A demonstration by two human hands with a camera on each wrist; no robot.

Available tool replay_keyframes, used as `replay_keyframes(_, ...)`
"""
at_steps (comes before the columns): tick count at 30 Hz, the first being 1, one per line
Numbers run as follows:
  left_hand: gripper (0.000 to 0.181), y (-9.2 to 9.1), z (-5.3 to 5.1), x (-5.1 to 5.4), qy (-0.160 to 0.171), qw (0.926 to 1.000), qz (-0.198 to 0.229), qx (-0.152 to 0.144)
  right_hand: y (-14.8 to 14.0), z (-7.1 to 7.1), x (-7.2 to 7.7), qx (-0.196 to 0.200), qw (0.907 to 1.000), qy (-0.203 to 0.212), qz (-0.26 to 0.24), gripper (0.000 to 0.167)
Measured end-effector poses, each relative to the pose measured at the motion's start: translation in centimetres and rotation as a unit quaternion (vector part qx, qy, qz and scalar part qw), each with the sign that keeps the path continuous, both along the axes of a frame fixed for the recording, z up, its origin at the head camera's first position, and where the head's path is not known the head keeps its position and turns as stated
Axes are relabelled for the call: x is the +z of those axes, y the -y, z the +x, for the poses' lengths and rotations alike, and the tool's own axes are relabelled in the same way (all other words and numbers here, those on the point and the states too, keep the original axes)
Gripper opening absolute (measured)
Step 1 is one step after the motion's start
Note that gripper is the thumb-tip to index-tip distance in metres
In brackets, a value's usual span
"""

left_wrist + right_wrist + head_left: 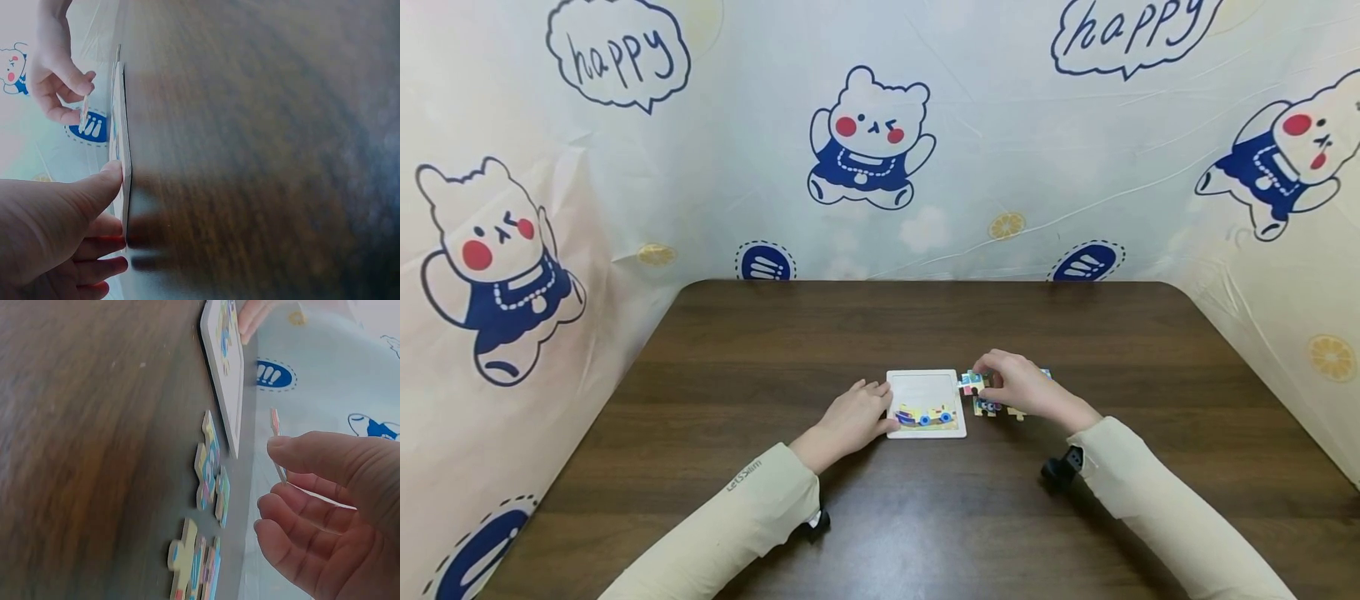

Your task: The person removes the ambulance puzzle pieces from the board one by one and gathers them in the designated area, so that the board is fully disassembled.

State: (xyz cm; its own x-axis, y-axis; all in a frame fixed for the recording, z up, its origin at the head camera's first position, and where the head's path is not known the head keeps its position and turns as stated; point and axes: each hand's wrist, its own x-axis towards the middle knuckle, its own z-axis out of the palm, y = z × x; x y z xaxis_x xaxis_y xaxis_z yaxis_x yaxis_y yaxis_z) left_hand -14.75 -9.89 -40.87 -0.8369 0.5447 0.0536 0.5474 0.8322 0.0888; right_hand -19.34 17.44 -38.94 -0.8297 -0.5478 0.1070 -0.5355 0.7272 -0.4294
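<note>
A white puzzle tray [925, 386] lies flat on the table. Along its near edge, assembled pieces [927, 417] show a yellow vehicle with blue wheels; the rest of its pale base is bare. My left hand [850, 417] rests at the tray's left side, with the thumb on the near left corner and the fingers relaxed along the edge. Just right of the tray, my right hand [1021, 385] pinches a thin puzzle piece [275, 422] between thumb and fingers, raised and seen edge-on in both wrist views. Loose puzzle pieces [208, 465] lie beneath that hand, which partly hides them in the head view.
The dark wooden table [760, 333] has rounded far corners. Behind it and at both sides hangs a pale curtain [737, 167] with cartoon bears. More loose pieces [200, 569] lie close together farther right of the tray. Dark wrist devices [1062, 469] sit under the sleeves.
</note>
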Motion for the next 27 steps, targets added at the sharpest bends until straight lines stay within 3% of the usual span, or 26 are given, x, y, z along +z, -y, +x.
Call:
replay_keyframes(18,0.046,0.1,0.0,-0.2,-0.007,1.0000,0.000,-0.002,-2.8,0.3,-0.3,-0.046,0.9981,0.040,-0.009,0.024)
replay_keyframes(27,0.052,0.2,0.1,-0.3,-0.023,0.9995,0.001,-0.022,-4.4,0.4,-0.9,-0.042,0.9987,0.027,-0.010,0.024)
